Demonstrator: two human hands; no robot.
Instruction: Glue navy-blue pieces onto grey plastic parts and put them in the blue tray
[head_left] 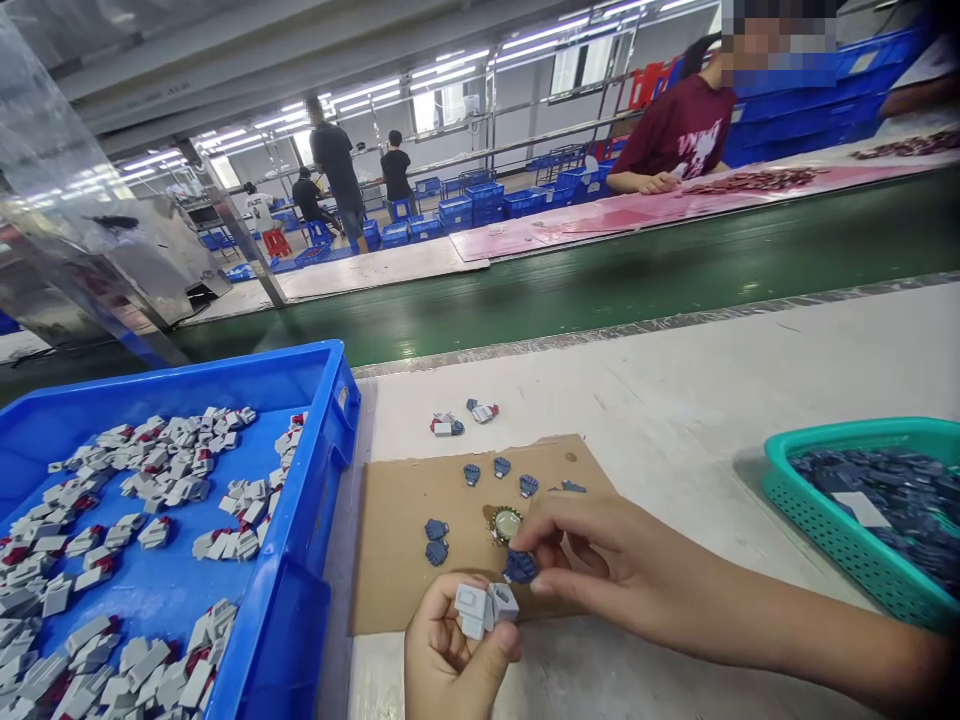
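Note:
My left hand [461, 650] is closed around a light grey blocky plastic part [474, 608], which has a dark opening on its right end. Just above and to the right, my right hand [585, 560] pinches a small dark blue plastic piece [520, 566] close to that opening. A round metal cap [505, 522] with a toothed rim lies behind my right fingertips. Several loose blue pieces [436, 550] are spread over a brown cardboard sheet [390, 590]. Beyond the sheet sit two grey parts [448, 424] with blue and red pieces on them.
A blue crate [281, 610] at left holds many grey and red parts. On the right stands a green basket [795, 500] full of dark blue pieces. Past the white table [675, 370] runs a green conveyor belt [540, 290]. A person in a maroon shirt [679, 130] sits across it.

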